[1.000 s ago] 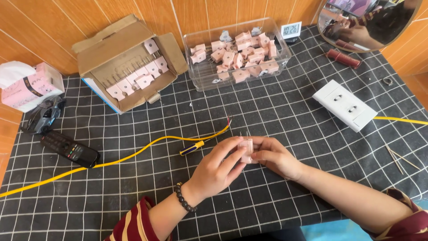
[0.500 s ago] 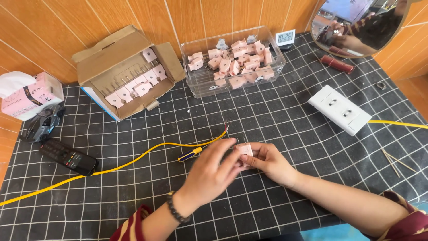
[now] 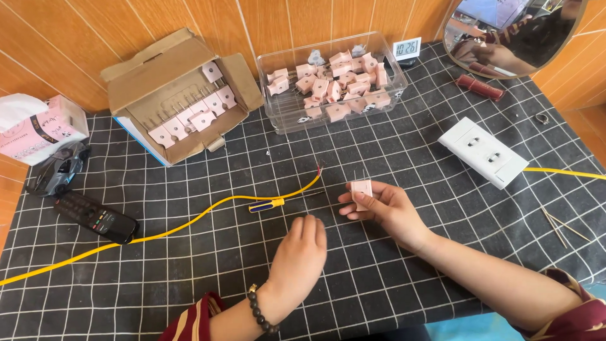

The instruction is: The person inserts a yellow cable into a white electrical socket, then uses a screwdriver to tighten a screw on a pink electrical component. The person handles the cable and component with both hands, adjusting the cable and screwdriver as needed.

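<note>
My right hand [image 3: 385, 211] pinches pink plug [image 3: 361, 191]; left hand [image 3: 302, 252] open, empty, w/ small screwdriver [image 3: 268, 204] at 11 o'clock.

Looks like a home workbench for small electrical assembly: grid mat [image 3: 404, 158] against wood panelling [image 3: 265, 25], a clear tub [image 3: 278, 113] of pink plugs [image 3: 338, 85], yellow cable [image 3: 189, 218], white socket [image 3: 483, 151], plus a tissue pack [image 3: 38, 129], remote [image 3: 95, 218] and mirror [image 3: 517, 35].

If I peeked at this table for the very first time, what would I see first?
Probably the right hand in the middle, pinching a small pink plug above the black checked mat. Next, the bright yellow cable snaking across the mat from the left edge. Then the clear tub heaped with more pink plugs at the back.
</note>
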